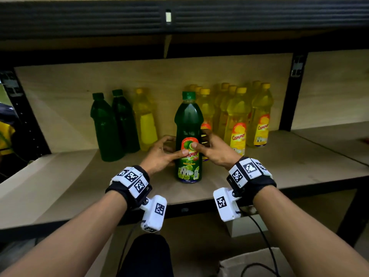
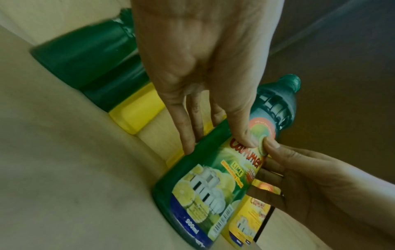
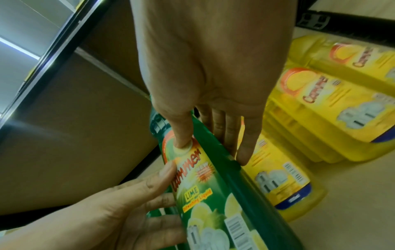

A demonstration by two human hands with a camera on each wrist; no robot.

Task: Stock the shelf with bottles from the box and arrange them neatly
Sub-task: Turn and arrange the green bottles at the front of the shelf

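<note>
A green lime bottle (image 1: 188,136) with a green cap stands upright on the wooden shelf (image 1: 79,186), label facing me. My left hand (image 1: 173,149) grips its left side, thumb on the label and fingers round the back. My right hand (image 1: 201,144) grips the right side the same way, its thumb on the label's lime picture. The left wrist view shows the left hand (image 2: 215,143) on the bottle (image 2: 205,194), and the right wrist view shows the right hand (image 3: 211,150) on the bottle (image 3: 213,194). A yellow bottle (image 1: 206,108) stands just behind.
Two green bottles (image 1: 105,126) and one yellow bottle (image 1: 144,120) stand at the back left. Several yellow bottles (image 1: 237,120) are grouped at the back right. Black uprights (image 1: 289,92) frame the bay under an upper beam (image 1: 179,17). A cardboard box (image 1: 249,262) sits below.
</note>
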